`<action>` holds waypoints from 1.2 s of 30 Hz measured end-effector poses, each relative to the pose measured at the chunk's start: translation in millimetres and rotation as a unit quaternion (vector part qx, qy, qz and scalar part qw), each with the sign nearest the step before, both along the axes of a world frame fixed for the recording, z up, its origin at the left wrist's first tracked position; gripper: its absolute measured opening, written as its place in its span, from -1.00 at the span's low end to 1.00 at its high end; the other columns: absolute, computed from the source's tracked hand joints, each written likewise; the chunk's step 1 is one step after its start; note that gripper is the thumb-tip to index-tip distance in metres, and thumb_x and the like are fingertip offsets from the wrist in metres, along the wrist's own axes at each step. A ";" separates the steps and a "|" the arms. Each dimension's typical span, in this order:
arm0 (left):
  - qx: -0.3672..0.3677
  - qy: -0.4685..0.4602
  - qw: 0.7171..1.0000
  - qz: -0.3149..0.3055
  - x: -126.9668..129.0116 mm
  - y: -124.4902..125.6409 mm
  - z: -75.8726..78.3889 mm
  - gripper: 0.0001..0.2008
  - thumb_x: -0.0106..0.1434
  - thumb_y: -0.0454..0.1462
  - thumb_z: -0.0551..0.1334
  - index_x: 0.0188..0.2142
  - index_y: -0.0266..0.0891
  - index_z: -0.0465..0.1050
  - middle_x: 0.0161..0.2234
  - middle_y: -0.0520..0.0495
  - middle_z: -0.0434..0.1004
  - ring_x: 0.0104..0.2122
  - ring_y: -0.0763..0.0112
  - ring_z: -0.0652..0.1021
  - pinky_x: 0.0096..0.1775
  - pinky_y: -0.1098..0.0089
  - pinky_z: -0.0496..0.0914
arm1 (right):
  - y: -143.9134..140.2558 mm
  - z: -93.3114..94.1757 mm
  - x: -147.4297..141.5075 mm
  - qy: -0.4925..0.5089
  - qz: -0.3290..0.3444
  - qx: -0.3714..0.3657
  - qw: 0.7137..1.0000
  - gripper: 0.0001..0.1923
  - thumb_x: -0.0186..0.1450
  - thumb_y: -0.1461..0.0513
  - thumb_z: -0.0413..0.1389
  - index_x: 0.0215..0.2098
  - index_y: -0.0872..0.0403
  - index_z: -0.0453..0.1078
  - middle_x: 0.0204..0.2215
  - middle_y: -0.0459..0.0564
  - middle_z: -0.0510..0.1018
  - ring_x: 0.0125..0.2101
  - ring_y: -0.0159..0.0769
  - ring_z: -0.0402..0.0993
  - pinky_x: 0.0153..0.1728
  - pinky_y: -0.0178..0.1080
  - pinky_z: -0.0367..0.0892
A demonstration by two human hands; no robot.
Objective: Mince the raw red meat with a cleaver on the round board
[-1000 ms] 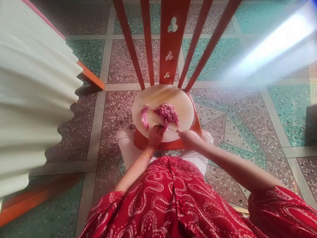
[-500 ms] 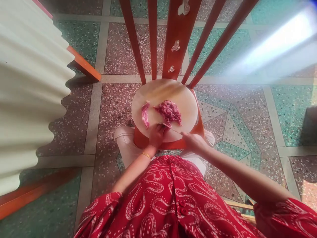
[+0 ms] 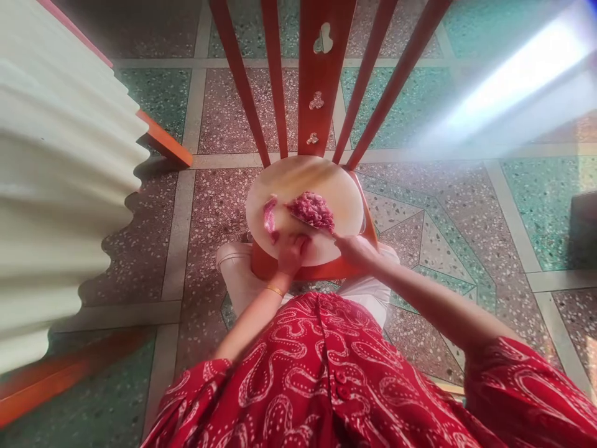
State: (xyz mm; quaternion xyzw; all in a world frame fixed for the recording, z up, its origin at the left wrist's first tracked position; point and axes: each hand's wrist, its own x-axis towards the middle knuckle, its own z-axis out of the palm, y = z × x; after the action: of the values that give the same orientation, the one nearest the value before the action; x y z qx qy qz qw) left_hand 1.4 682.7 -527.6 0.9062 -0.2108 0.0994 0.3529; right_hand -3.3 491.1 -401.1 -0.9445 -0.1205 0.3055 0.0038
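Observation:
A round pale cutting board (image 3: 346, 193) rests on a chair seat in front of me. My right hand (image 3: 357, 250) is closed round the handle of a knife (image 3: 311, 223), its thin blade against the near edge of a pile of cut meat (image 3: 313, 209). Near the board's front edge, my left hand (image 3: 291, 254) has its fingers curled down on a small piece of red meat (image 3: 303, 239), mostly covered by them. A longer strip of meat (image 3: 270, 218) lies apart on the left of the board.
The chair's red wooden backrest (image 3: 323, 81) rises behind the board. To the left hangs a pale wavy-edged cloth (image 3: 60, 186), with orange wooden legs (image 3: 168, 142) below it. Terrazzo tiles (image 3: 228, 205) cover the floor. A dark object (image 3: 584, 230) stands at the far right.
The knife has moved from beside my left fingers forward to the edge of the meat pile. My left hand stays near the board's front. The view has shifted slightly.

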 end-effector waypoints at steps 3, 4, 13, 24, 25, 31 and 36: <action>0.018 -0.014 1.000 -0.004 1.8 1.0 1.5 -0.84 0.31 -0.24 0.07 -0.25 -0.23 0.40 -0.29 -0.12 0.47 -0.21 0.28 0.44 -0.16 0.26 0.37 | 9.4 7.1 -5.2 0.021 0.005 0.008 1.000 -0.67 0.35 0.26 -0.18 0.04 0.08 0.22 -0.42 0.06 0.52 -0.42 -0.28 0.49 -0.51 -0.35 0.17; 0.022 -0.016 1.000 -0.004 2.0 1.2 2.2 -0.83 0.31 -0.25 0.07 -0.25 -0.24 0.41 -0.30 -0.13 0.47 -0.21 0.28 0.44 -0.17 0.26 0.37 | 11.6 8.5 -7.8 0.029 0.003 0.003 1.000 -0.68 0.35 0.26 -0.17 0.03 0.08 0.22 -0.43 0.06 0.52 -0.43 -0.28 0.48 -0.52 -0.36 0.17; 0.011 -0.009 1.000 -0.015 0.5 -0.2 3.7 -0.82 0.31 -0.26 0.07 -0.24 -0.22 0.44 -0.26 -0.10 0.49 -0.19 0.30 0.46 -0.14 0.26 0.38 | 34.2 -8.6 3.1 0.026 -0.004 0.024 0.999 -0.55 0.28 0.34 -0.13 0.14 0.06 0.08 -0.39 0.04 0.52 -0.40 -0.27 0.48 -0.49 -0.35 0.20; -0.013 0.013 1.000 -0.003 -0.5 -1.0 2.5 -0.80 0.31 -0.22 0.08 -0.23 -0.20 0.46 -0.24 -0.09 0.49 -0.16 0.30 0.45 -0.13 0.26 0.40 | 15.7 -15.1 -5.2 0.060 0.006 -0.017 0.998 -0.63 0.33 0.30 -0.15 0.10 0.07 0.11 -0.41 0.03 0.52 -0.42 -0.28 0.47 -0.46 -0.34 0.21; -0.013 0.010 1.000 -0.001 -0.6 -1.0 2.2 -0.80 0.31 -0.22 0.08 -0.22 -0.20 0.46 -0.24 -0.10 0.49 -0.16 0.30 0.45 -0.13 0.26 0.40 | 22.4 -16.5 0.1 0.044 0.012 -0.002 0.999 -0.61 0.33 0.32 -0.16 0.12 0.05 0.09 -0.37 0.05 0.52 -0.39 -0.28 0.48 -0.45 -0.34 0.22; -0.012 -0.013 1.000 -0.014 -1.0 0.5 -0.9 -0.81 0.30 -0.23 0.10 -0.20 -0.21 0.45 -0.25 -0.11 0.49 -0.17 0.28 0.45 -0.14 0.24 0.40 | 36.4 -20.8 20.1 -0.007 0.038 0.053 0.998 -0.59 0.29 0.36 -0.14 0.10 0.05 0.15 -0.27 0.06 0.53 -0.35 -0.30 0.48 -0.45 -0.36 0.22; -0.044 -0.004 0.999 -0.005 -1.3 2.4 4.1 -0.81 0.31 -0.24 0.08 -0.22 -0.24 0.45 -0.23 -0.12 0.46 -0.19 0.33 0.45 -0.14 0.28 0.39 | 1.2 -7.5 8.0 -0.018 0.008 -0.008 1.000 -0.63 0.34 0.28 -0.17 0.09 0.06 0.18 -0.42 0.04 0.54 -0.43 -0.25 0.49 -0.51 -0.34 0.17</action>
State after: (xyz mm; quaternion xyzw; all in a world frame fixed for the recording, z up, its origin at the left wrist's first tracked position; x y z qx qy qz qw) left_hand 0.1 685.1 -523.5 0.8883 -0.2119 0.1101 0.3923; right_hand 4.6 492.3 -408.6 -0.9489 -0.1257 0.2892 -0.0080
